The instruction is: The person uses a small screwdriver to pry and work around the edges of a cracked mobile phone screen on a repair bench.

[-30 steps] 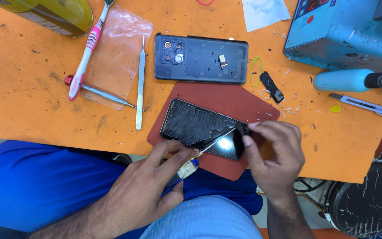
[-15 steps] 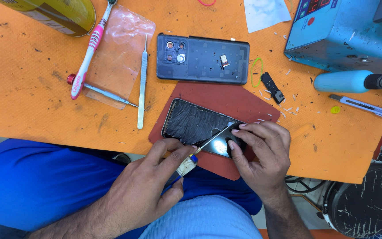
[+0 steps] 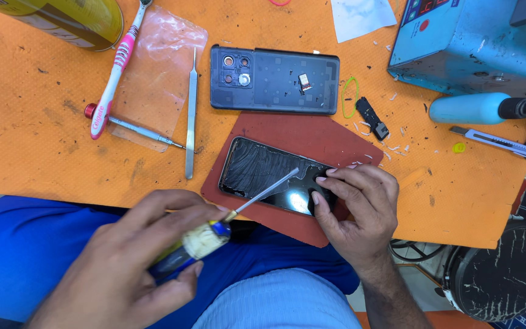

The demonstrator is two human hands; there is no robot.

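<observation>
A black phone screen (image 3: 263, 173), smeared with residue, lies on a dark red mat (image 3: 312, 137) at the table's front edge. My right hand (image 3: 357, 204) presses down on the screen's right end with its fingertips. My left hand (image 3: 135, 262) grips a small yellow and blue glue tube (image 3: 190, 247); its long thin metal nozzle (image 3: 269, 187) reaches over the screen's middle, tip touching the glass. A dark phone back cover (image 3: 275, 80) with camera holes lies just beyond the mat.
Tweezers (image 3: 191, 116), a thin red-capped tool (image 3: 135, 129), a pink toothbrush (image 3: 114, 73) and a clear plastic sheet (image 3: 159, 67) lie at left. A blue box-shaped machine (image 3: 482, 42), a blue-handled tool (image 3: 476, 108) and a cutter knife (image 3: 494, 140) sit at right. A yellow can (image 3: 68, 18) stands at the back left.
My left hand has drawn back toward me with the tube, and the nozzle tip has slid left along the screen. My right hand has shifted its fingers on the screen's right end.
</observation>
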